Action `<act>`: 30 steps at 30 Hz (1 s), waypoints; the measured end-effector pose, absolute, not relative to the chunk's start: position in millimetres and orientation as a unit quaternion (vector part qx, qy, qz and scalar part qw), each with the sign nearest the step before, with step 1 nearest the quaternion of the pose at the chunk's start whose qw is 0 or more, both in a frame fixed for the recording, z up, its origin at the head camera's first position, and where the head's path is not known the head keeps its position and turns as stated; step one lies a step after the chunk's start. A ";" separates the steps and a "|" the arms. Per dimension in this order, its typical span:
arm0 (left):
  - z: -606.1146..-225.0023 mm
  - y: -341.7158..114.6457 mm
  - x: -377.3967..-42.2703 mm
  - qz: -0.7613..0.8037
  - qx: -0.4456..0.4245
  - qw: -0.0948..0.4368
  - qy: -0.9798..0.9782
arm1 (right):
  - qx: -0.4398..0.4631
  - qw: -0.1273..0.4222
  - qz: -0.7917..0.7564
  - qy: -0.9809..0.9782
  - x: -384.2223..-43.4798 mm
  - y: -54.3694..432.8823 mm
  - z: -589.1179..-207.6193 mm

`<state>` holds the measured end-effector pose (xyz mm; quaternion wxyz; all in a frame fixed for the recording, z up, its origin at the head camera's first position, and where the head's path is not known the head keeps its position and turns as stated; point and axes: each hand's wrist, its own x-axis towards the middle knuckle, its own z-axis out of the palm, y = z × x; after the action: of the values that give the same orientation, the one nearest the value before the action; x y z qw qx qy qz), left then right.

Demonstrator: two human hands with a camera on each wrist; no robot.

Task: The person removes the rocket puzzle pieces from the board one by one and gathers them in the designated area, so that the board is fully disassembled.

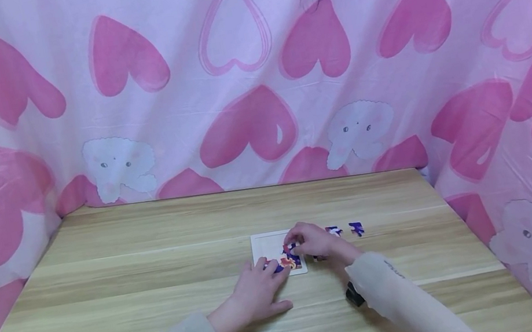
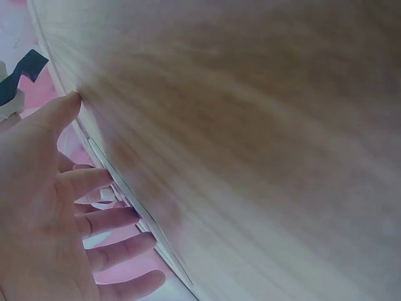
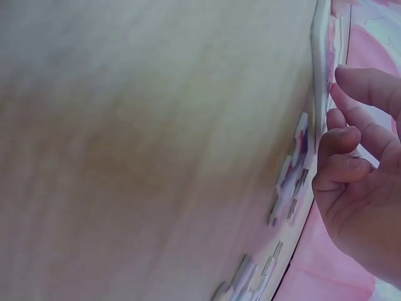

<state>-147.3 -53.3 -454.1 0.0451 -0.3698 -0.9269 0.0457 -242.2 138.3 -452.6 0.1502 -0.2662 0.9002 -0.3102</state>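
A square white puzzle tray (image 1: 260, 244) lies on the table, with joined purple, red and orange jigsaw pieces (image 1: 290, 263) along its near and right side. My left hand (image 1: 257, 291) rests its outstretched fingertips on the pieces at the tray's near left; in the left wrist view these fingers (image 2: 119, 219) look straight and spread. Over the tray's right side, my right hand (image 1: 310, 239) pinches a puzzle piece (image 1: 290, 248) between thumb and index finger, low against the tray. Its other fingers (image 3: 341, 166) are curled in. The hand partly hides this piece.
Loose puzzle pieces lie right of the tray: one purple and white piece (image 1: 334, 231), another further right (image 1: 357, 228), and some partly under the right wrist (image 1: 319, 257). The wooden table (image 1: 154, 255) ends at a pink heart-patterned curtain (image 1: 173, 117).
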 end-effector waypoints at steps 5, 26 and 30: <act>-452.6 -53.5 -146.7 0.045 -0.372 0.053 -0.926 | -0.261 0.162 -0.303 0.902 -245.6 135.7 -452.8; -456.6 -53.9 -146.3 0.064 -0.375 0.073 -0.922 | -0.259 0.178 -0.393 0.864 -239.2 142.9 -449.4; -456.0 -54.2 -145.7 0.062 -0.373 0.073 -0.923 | -0.258 0.176 -0.409 0.857 -237.8 150.7 -449.1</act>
<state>-145.7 -54.2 -456.0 0.0726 -0.3733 -0.9228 0.0625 -237.8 150.7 -449.1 0.1763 -0.2575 0.8573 -0.4095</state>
